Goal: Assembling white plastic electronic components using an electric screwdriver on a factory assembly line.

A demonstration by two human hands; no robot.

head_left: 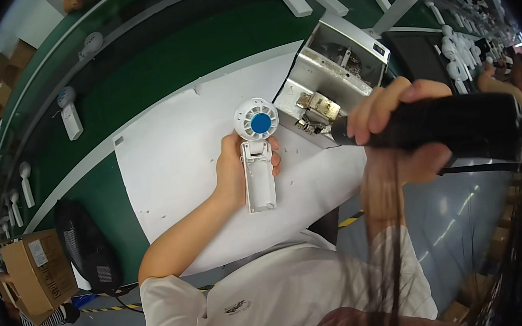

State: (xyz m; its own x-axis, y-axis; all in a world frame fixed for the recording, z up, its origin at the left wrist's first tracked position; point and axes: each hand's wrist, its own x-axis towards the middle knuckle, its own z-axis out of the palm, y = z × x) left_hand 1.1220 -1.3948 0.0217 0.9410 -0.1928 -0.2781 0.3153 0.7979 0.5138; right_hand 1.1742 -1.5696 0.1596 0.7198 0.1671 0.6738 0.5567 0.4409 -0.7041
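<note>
My left hand is wrapped round the neck of a white handheld fan. Its round head points away from me and has a blue disc at the centre. The long handle lies toward me, its hollow inside facing up. A black electric screwdriver is gripped in my right hand, held almost level. The driver's front end points left, at the open front of a metal screw feeder; whether its tip touches a screw there is hidden.
White paper covers the worktop under the fan. Beyond it runs a green conveyor belt with several white fans on it. A black mesh bag lies at the left, near a cardboard box. Other people are at the edges.
</note>
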